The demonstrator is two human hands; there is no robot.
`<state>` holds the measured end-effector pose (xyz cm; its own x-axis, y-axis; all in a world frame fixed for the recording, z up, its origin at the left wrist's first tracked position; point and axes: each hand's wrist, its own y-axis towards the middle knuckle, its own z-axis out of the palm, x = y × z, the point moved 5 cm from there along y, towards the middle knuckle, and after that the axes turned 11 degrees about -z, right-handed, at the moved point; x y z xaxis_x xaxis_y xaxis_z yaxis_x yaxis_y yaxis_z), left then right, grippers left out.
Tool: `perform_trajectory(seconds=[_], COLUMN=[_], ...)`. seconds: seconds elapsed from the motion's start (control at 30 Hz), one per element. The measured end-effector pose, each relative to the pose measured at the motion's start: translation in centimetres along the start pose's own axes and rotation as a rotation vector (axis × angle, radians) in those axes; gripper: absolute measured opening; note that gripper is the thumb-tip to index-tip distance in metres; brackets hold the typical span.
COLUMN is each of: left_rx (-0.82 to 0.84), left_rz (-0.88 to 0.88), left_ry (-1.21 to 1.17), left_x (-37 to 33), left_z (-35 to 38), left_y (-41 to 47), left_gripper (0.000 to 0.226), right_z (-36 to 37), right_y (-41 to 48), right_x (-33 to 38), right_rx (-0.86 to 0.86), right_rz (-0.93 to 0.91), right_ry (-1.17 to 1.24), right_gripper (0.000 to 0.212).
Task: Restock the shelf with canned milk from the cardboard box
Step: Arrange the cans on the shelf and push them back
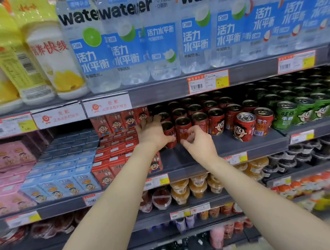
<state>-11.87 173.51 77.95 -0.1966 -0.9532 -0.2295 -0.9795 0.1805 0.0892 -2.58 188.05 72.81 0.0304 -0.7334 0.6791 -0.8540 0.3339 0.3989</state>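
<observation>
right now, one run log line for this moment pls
stage: placing cans | left hand: on front red can | right hand: fingers at next red can | shelf: front space free | cardboard box: not in view

The hands [176,137] hide the lower part of two red cans [182,129] at centre. Water bottles [160,38] are cut off by the top edge. Goods at the bottom are blurred.

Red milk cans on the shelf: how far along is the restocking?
Done: several rows of red milk cans already stand on the grey shelf. In hand: the left hand and right hand are on two front cans. Left: bare shelf remains in front; the cardboard box is out of view, so the remaining count is unknown.
</observation>
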Motion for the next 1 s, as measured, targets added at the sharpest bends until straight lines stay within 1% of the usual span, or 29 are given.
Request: perform_trajectory(seconds=[0.17,0.3,0.4,0.57,0.83,1.0], left_rx=[-0.099,-0.123,-0.141,-0.138,-0.132,-0.103], left_rz=[0.122,0.221,0.266,0.255,0.168,0.140], left_ry=[0.023,0.039,0.050,0.042,0.091,0.146], left_x=[0.6,0.8,1.5,4.1,7.7,9.2], left_z=[-1.3,-1.8,-2.2,-3.2,-4.7,-4.8], left_y=[-2.4,-4.8,-6.7,-10.5,-18.7,-25.9], left_gripper=[0.077,0.069,0.067,0.062,0.059,0.058], right_z=[-0.1,-0.6,-1.1,-2.1,-3.9,-5.0], right_y=[-1.4,-2.6,-4.0,-6.9,-12.9,-19.4], right_x=[1.4,2.9,4.0,6.5,11.3,13.6], right_rx=[-0.002,0.052,0.084,0.122,0.173,0.298], right_rz=[-0.002,-0.048,-0.054,-0.106,-0.187,-0.221], right_ry=[-0.058,-0.145,-0.175,-0.235,-0.237,-0.335], right_gripper=[0.045,0.056,0.057,0.052,0.057,0.059])
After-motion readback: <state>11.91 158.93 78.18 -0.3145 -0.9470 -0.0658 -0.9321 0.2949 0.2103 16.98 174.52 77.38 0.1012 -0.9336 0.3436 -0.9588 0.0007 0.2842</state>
